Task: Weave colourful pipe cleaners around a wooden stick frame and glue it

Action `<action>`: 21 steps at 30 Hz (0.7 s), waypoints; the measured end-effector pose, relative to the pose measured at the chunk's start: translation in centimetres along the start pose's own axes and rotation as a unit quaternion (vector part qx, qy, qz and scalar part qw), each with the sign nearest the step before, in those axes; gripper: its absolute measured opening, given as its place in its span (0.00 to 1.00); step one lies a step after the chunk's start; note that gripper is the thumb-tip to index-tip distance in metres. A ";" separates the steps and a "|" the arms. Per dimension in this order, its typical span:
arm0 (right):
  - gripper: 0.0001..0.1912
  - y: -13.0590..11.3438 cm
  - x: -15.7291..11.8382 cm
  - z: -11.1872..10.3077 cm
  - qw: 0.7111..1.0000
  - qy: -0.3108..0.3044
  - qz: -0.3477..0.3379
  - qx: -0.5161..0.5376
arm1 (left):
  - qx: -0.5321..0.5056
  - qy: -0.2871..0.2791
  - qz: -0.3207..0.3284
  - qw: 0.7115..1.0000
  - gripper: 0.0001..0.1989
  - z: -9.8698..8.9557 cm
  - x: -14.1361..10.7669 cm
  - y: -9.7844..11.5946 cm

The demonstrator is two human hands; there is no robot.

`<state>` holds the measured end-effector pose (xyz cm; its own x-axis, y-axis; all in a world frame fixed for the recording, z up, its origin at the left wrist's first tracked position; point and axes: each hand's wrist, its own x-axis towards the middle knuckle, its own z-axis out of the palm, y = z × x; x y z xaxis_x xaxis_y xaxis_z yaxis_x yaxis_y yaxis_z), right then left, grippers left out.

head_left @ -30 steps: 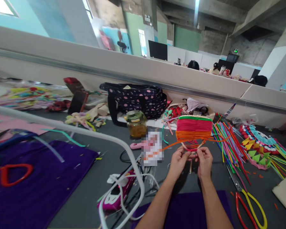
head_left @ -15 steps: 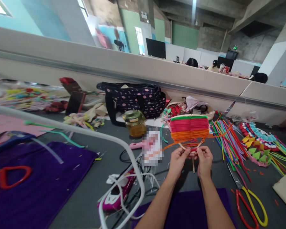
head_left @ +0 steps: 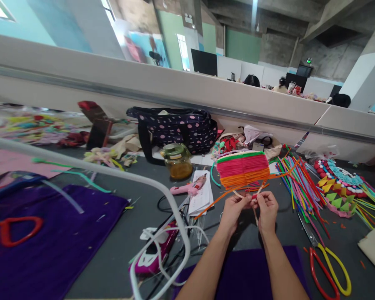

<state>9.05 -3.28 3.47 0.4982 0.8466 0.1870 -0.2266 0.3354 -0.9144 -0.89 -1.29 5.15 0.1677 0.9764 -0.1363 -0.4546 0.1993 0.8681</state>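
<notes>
A striped panel of pipe cleaners (head_left: 243, 168), green along the top, pink in the middle and orange below, stands just beyond my fingers. Cream stems run down from its lower edge to my hands. My left hand (head_left: 235, 210) is closed, thumb and fingers pinching a cream pipe cleaner (head_left: 239, 194). Close beside it my right hand (head_left: 268, 210) pinches the other cream pipe cleaner (head_left: 262, 186). A short red bit (head_left: 254, 196) shows between the fingertips. Loose orange pipe cleaner ends stick out from both sides of the panel.
On the right lie a bundle of coloured pipe cleaners (head_left: 295, 181), scissors (head_left: 319, 250) and a beaded round piece (head_left: 340, 179). Left of my hands are a pink-handled tool (head_left: 181, 189), a magenta glue gun (head_left: 156, 254) and a glass jar (head_left: 177, 162). A white tube (head_left: 118, 168) crosses the left foreground.
The panel has shifted a little left and tilted, its right side now higher. My fingertips have come closer together around the red bit. The left orange end hangs lower.
</notes>
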 end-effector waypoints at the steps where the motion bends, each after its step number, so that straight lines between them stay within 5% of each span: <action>1: 0.11 0.0 0.0 0.0 1.000 0.000 0.004 0.007 | 0.002 0.000 -0.001 1.000 0.15 0.0 0.0 0.0; 21: 0.09 -0.7 0.4 0.1 0.984 -0.039 0.114 0.127 | 0.003 0.010 0.025 1.000 0.14 -0.2 0.1 0.1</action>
<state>9.31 -3.07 4.20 0.3464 0.9378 0.0231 -0.5327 0.2169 -0.8180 -1.07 -1.13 5.15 0.1276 0.9866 -0.1020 -0.4572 0.1498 0.8766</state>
